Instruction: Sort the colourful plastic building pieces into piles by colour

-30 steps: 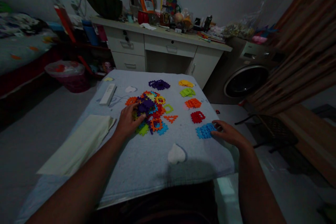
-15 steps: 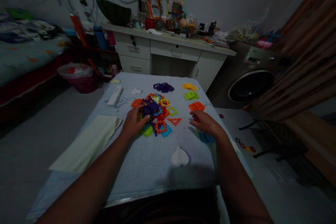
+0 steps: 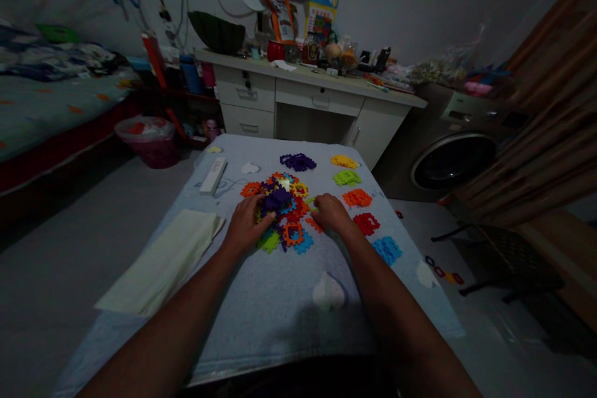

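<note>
A mixed pile of notched plastic building pieces [image 3: 295, 233] lies in the middle of the cloth-covered table. My left hand [image 3: 246, 224] is at the pile's left side, thumb and fingers curved around dark purple pieces [image 3: 276, 198]; its fingertips are partly hidden. At the right edge, my right hand [image 3: 330, 212] has its fingers closed on a light green piece [image 3: 312, 203], mostly covered by them. An orange triangular piece [image 3: 314, 224] lies just below those fingers.
Sorted heaps line the table: purple [image 3: 298, 162], yellow [image 3: 344, 161], green [image 3: 346, 178], orange [image 3: 357, 198], red [image 3: 366, 223] and blue [image 3: 387, 250]. To the left lie a white box [image 3: 213, 176] and a folded pale cloth [image 3: 161, 261]. A desk [image 3: 317, 87] stands behind.
My right hand has moved left from beside the orange heap to the pile's green piece, uncovering the red and blue heaps. My left hand stays at the purple pieces. The view has shifted slightly.
</note>
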Demonstrator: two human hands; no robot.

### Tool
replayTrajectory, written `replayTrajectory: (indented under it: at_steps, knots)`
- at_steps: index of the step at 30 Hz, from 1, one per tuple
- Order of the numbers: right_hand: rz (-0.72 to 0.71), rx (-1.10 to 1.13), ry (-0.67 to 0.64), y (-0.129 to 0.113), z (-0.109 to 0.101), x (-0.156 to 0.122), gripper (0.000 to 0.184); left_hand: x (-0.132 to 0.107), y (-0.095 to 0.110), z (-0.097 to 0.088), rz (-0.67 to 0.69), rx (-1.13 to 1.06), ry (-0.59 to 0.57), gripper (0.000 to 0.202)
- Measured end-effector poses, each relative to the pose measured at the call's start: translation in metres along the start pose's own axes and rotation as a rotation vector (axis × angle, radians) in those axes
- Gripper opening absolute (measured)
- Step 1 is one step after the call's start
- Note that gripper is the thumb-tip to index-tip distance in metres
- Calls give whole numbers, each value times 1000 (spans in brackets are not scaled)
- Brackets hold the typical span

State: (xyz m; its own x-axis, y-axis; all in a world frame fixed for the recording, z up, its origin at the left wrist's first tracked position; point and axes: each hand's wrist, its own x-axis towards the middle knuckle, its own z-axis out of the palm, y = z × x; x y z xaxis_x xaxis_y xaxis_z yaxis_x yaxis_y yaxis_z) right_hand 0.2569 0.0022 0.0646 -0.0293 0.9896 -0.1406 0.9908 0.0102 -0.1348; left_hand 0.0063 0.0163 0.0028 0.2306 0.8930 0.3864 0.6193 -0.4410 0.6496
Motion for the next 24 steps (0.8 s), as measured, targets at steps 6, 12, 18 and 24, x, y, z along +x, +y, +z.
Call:
replayTrajectory:
  at_steps: [6,12,18,24]
  knots:
    - [34,-10,0,16,-22,11,30,1,0,-1,8,-11,-2,52]
    - [78,191,211,76,-39,42,27,0,0,-1,5,-36,4,51]
    - [499,779,516,143,-45,65,19,0,-1,-1,-4,-32,-1,52]
    - [650,772,568,173,-32,79,11,0,0,-1,-16,-15,-16,51]
